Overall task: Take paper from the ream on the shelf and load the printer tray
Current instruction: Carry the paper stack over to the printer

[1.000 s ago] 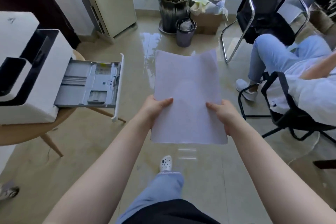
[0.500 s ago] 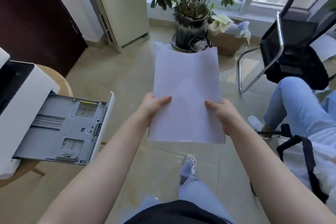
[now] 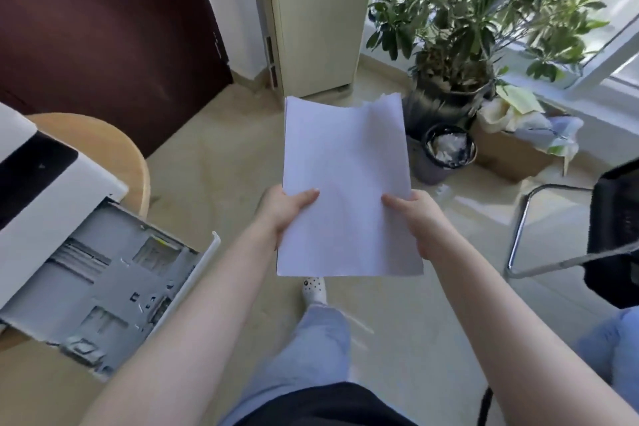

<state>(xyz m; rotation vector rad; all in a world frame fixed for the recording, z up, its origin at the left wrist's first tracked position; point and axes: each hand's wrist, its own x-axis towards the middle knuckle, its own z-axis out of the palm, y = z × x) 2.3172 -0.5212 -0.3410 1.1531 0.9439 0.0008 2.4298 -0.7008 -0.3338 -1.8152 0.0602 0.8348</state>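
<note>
Both hands, left hand (image 3: 283, 209) and right hand (image 3: 423, 218), grip blank paper (image 3: 345, 190); open printer tray (image 3: 103, 294) sits left, no readable labels.

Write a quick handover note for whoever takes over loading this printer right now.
Left hand and right hand both grip the paper by its side edges, held up over the floor.
The printer sits on the round table to the left; its tray is pulled out and holds no paper.
Done: paper in hand.
Left: lay it in the tray, push the tray shut.
</note>
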